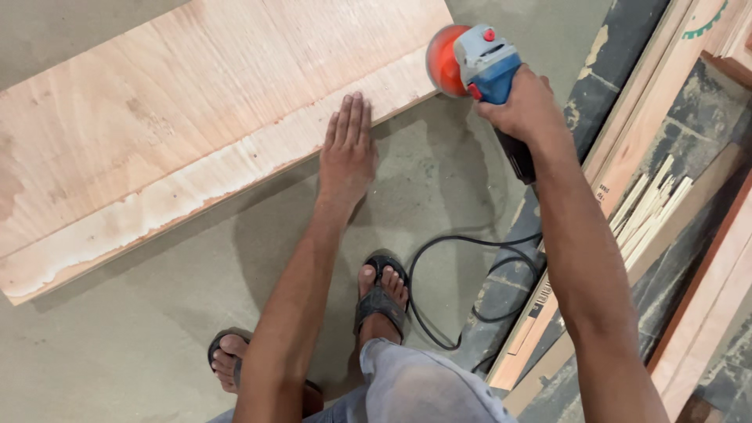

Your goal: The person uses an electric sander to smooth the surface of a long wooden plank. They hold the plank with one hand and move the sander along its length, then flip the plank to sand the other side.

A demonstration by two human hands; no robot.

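Note:
A large plywood sheet (188, 117) lies raised over the grey floor, its near edge paler and rough. My left hand (347, 149) rests flat on that near edge, fingers together and pointing away from me. My right hand (521, 106) grips a blue and grey angle grinder (486, 63) by its body. The grinder's orange disc (442, 59) sits at the sheet's right corner. Its black cord (462, 266) loops on the floor beside my feet.
My feet in dark sandals (381, 301) stand on the grey floor (141, 337) under the sheet's edge. Long timber boards (642, 133) and a bundle of thin wood strips (650, 207) lie stacked along the right side.

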